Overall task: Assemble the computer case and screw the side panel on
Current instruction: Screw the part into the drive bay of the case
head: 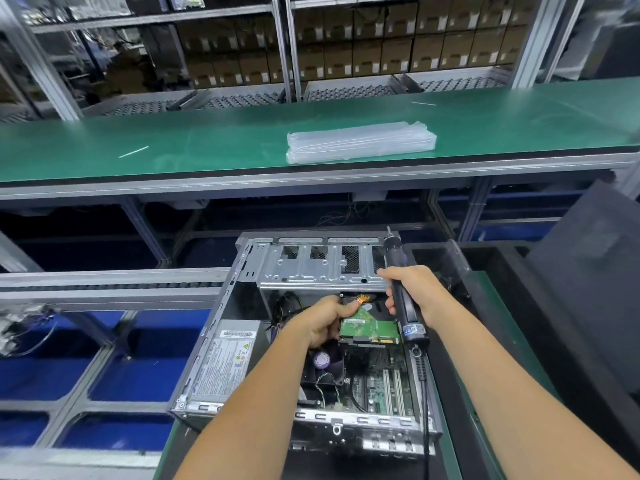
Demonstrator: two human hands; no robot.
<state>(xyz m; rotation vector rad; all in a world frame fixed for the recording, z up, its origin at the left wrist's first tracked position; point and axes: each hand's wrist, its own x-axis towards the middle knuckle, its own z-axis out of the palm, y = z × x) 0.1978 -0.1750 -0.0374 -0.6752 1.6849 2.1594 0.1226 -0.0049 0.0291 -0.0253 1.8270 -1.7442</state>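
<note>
Two bare forearms reach over the open computer case (242, 341), which lies on its side on the green bench (485, 289). Inside the case, the left hand (325, 323) pinches a green-boarded hard drive (369, 329) below the drive cage (322, 265). Right of the cage, the right hand (412, 289) has its grip wrapped around an electric screwdriver (401, 292), tip up.

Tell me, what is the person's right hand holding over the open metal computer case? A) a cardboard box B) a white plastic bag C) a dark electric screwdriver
C: the right hand grips a dark electric screwdriver, bit pointing away, above the open metal computer case.
</note>
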